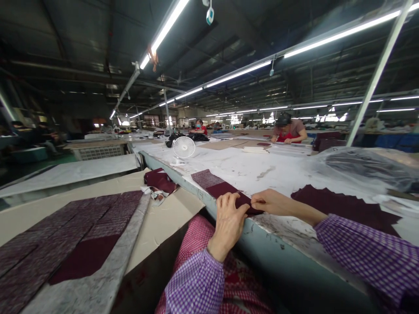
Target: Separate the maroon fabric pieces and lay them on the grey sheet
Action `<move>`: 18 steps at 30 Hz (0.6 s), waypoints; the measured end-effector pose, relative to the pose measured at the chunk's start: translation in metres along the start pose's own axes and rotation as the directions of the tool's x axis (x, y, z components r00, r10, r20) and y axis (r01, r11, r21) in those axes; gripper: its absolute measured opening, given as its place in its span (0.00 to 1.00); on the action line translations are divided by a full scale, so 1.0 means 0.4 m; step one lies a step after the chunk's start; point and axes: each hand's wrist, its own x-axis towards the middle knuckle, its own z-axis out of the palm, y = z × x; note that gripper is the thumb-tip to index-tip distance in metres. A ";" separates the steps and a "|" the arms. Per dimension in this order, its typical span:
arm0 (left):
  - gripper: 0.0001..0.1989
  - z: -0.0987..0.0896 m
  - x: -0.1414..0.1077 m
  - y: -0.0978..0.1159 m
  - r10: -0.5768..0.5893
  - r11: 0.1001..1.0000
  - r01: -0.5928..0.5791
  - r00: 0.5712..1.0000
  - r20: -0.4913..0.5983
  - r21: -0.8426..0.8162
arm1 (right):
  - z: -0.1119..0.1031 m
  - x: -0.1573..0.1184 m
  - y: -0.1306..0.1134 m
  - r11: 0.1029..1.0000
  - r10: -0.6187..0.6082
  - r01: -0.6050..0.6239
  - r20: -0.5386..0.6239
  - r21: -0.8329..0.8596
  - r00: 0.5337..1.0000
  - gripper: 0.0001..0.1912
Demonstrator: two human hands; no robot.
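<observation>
White paper covers the long cutting table [262, 170] that runs away from me under the strip lights, its grey-blue edge just in front of my lap. To my left a lower table [163, 218] carries a spread of maroon tweed panels [65, 235] laid flat side by side, and on my right another dark maroon cut piece [343, 205] lies beside a clear plastic bag [366, 168]. A small white fan [183, 147] stands further up the table, and two other people work at the far end. Right at the table's edge lies the maroon fabric piece [222, 188] I am handling. My left hand [229, 222] curls over its near end, fingers bent and pressing it down, while my right hand [273, 202] pinches the same end between thumb and fingertips. It looks light, soft and floppy, so I judge its edges and corners the best places to grip.
</observation>
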 end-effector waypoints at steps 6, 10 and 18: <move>0.06 0.000 -0.001 0.015 0.109 0.994 -0.110 0.993 0.053 0.013 | 0.029 0.020 0.038 0.976 0.176 -0.158 -0.118 0.149 0.977 0.11; 0.11 -0.001 -0.006 0.028 0.026 0.999 -0.030 0.994 0.105 0.037 | 0.044 0.032 0.050 0.957 0.282 -0.254 -0.232 0.142 0.931 0.10; 0.09 0.022 -0.003 0.008 -0.132 0.983 0.111 0.981 0.144 0.145 | 0.048 0.033 0.074 0.976 0.219 -0.205 -0.333 0.079 0.917 0.11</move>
